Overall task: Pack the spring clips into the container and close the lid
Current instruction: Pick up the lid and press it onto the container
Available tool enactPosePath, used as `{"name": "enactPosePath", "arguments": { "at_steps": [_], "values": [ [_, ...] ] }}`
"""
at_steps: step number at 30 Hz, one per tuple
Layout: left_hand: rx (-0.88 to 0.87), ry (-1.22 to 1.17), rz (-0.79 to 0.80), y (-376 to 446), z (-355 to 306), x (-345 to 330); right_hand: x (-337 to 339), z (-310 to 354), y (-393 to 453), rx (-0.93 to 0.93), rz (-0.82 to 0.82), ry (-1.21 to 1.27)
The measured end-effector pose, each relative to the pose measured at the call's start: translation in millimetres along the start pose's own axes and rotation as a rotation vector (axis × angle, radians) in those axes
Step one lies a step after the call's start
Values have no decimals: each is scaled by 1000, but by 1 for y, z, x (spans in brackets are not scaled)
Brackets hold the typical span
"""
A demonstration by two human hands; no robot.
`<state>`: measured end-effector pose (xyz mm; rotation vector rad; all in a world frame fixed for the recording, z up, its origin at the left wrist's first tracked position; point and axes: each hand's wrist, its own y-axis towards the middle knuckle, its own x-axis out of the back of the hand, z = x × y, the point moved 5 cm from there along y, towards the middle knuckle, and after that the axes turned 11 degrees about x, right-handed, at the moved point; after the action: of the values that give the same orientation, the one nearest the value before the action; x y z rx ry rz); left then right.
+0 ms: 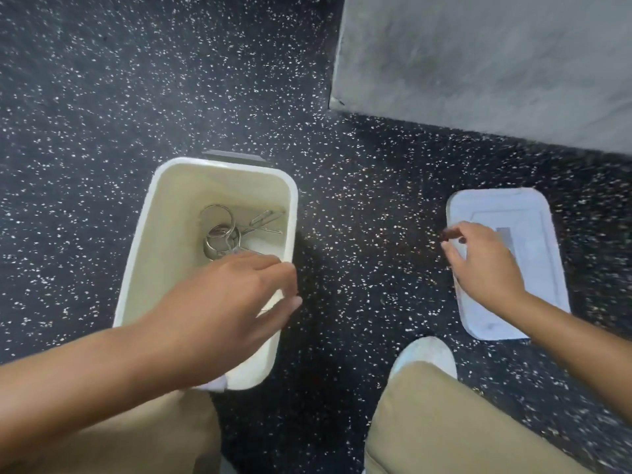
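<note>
The container (pixel 212 268) stands open on the speckled floor (pixel 102 114), its far end toward the grey slab (pixel 496 63) at the upper right. In it lie the spring clips (pixel 227 232) — bare wire with ring loops, gathered against the far right corner of the container's bottom. They look light, stiff and springy, and the loops appear tangled, so lifting one would likely drag others along.

The left hand (pixel 236 299) hovers over the near right rim of the container, fingers loosely spread and holding nothing that can be seen. The right hand (pixel 478 265) is over the left part of the lid (pixel 506 265), fingers curled toward a pinch at the far left edge; whether they touch it is blurred.

The lid lies flat on the floor, well apart from the container, to its right. It looks thin, light and slightly flexible — best taken by an edge or corner, thumb under the rim, since the smooth top gives no purchase.
</note>
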<state>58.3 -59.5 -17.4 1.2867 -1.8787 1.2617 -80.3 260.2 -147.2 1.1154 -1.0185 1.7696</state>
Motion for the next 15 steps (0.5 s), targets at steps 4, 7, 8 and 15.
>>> {"name": "enactPosePath", "arguments": {
  "at_steps": [4, 7, 8, 15],
  "values": [
    [-19, 9, 13, 9, -19, -6, 4, -63, -10, -244, 24, -202],
    [-45, 30, 30, 14, -31, -11, 1, -93, -14, -397, 114, -255],
    [-47, 33, 37, 14, -33, -12, 0, -98, -13, -430, 135, -254],
    [-43, 40, 56, 12, -39, -19, -1, -102, -4, -495, 233, -400]
  ]
}}
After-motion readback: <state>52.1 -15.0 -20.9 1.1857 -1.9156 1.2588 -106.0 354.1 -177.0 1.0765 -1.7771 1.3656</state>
